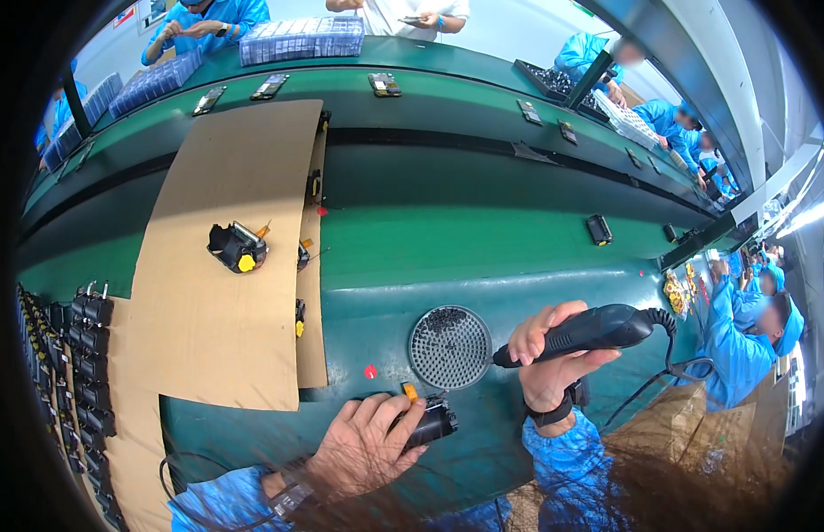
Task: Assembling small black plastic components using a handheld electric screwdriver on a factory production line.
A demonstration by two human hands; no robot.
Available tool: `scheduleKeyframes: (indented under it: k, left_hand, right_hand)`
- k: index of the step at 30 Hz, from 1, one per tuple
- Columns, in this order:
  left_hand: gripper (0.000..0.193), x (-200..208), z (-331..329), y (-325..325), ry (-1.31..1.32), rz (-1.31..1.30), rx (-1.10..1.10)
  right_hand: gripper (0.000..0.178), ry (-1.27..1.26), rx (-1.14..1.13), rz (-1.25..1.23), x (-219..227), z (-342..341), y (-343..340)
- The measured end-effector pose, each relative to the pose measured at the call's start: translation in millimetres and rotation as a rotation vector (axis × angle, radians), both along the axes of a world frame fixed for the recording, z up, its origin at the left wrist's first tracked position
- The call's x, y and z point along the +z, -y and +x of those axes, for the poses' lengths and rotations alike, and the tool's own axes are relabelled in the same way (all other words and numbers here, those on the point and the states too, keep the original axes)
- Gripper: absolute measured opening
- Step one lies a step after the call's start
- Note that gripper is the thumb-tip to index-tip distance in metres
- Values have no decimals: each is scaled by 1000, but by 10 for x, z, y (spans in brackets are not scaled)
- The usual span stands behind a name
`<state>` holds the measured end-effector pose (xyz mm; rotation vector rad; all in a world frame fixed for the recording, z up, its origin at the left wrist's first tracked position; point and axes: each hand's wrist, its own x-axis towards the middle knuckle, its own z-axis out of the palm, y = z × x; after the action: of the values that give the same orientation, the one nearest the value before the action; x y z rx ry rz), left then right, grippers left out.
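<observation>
My right hand (pixel 551 365) is wrapped round a black corded electric screwdriver (pixel 589 333). Its tip points left, at the right rim of a round grey screw tray (pixel 450 372) that has small black screws heaped toward its far side. Below the tray, my left hand (pixel 369 443) grips a small black device housing (pixel 432 423) against the green mat. An orange flex strip (pixel 410 391) sticks up from the housing beside my fingers. The screwdriver's tip is apart from the housing.
Left of the tray lies a brown cardboard sheet (pixel 217 328) bearing a black part with a yellow piece (pixel 238 246). Black housings (pixel 91 355) stand in rows at far left. A red dot (pixel 370 371) lies near the tray. Beyond runs a green conveyor (pixel 483 102) with circuit boards; co-workers sit around it.
</observation>
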<state>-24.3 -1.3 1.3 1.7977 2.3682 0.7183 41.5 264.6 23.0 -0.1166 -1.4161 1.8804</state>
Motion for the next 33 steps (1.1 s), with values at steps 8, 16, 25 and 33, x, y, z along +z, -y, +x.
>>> scheduleKeyframes:
  k: [8,16,25,33]
  left_hand:
    - [66,-5,21,14,127,-8,79]
    - [66,-25,-11,42,135,54,59]
    - [66,-7,-31,41,154,39,70]
    - [66,-17,-24,44,118,46,68]
  right_hand:
    - [98,0,79,64,-48,20,27]
    - [90,-275,196,-105,338,173,440]
    - [92,-311,424,-70,83,63,692]
    - [91,-266,432,-74,56,48,734]
